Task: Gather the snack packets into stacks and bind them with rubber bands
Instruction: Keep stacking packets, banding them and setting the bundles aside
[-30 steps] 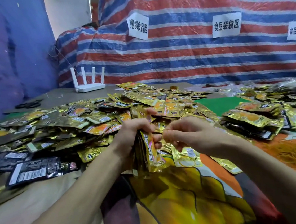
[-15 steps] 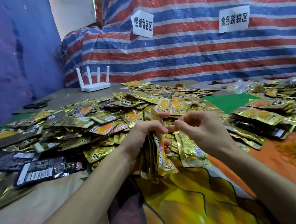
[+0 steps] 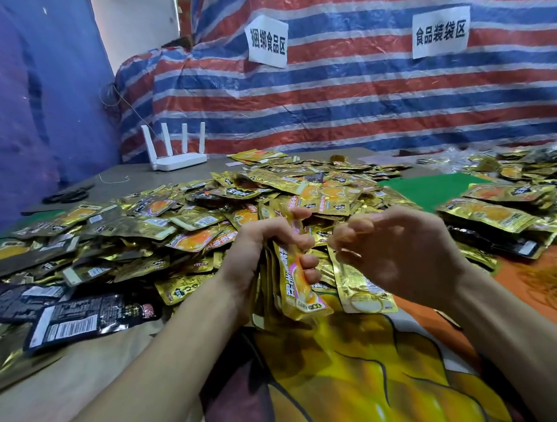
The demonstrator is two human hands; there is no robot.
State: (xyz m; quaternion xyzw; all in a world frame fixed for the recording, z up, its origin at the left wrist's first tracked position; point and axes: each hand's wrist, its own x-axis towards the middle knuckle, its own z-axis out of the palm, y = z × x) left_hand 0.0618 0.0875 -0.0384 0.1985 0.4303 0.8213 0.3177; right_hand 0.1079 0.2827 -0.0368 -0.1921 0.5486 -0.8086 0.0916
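Holding the stack of packets (image 3: 291, 289) upright, gripped tight in the left hand (image 3: 257, 250), just above the table (image 3: 93, 381). Cannot tell about the blurry right hand (image 3: 403, 253): pinching something or not. Probably light, bendy, slippy; best squeezed round the middle

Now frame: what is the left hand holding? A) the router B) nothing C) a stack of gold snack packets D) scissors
C: the left hand grips a stack of gold snack packets held on edge; the scissors lie untouched at the back left.
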